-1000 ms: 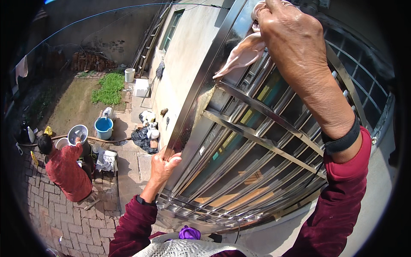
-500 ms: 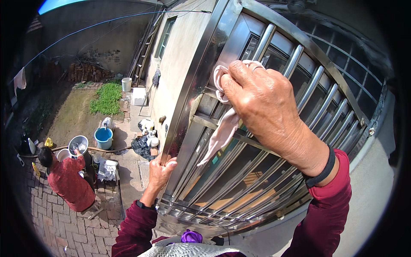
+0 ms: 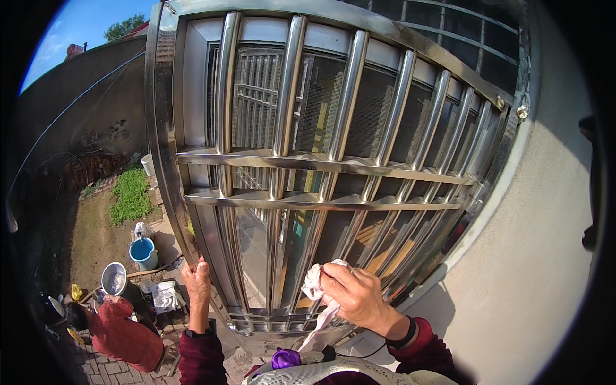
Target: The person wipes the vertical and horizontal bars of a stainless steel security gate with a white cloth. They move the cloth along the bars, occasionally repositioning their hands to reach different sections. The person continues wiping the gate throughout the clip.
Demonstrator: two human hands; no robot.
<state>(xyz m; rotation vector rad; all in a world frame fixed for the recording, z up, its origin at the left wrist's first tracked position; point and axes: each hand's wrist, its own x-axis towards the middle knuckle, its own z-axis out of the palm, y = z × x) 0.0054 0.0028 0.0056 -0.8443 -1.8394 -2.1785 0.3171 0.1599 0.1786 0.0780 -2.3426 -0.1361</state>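
A stainless-steel barred door with upright round bars and two crossbars stands in front of me. My left hand is closed round its left edge, low down, with the thumb up. In my right hand is a bunched pale pink cloth, one end hanging down. That hand is in front of the lower bars, right of the door's middle; whether the cloth touches a bar I cannot tell.
To the right is a pale wall. A person in red sits low at the left by a grey bucket. Beyond are a blue bucket, green plants and a blue line.
My right hand has come down with the cloth from the upper left frame to the lower bars. My left hand still holds the door's edge. The view has turned to face the door more squarely.
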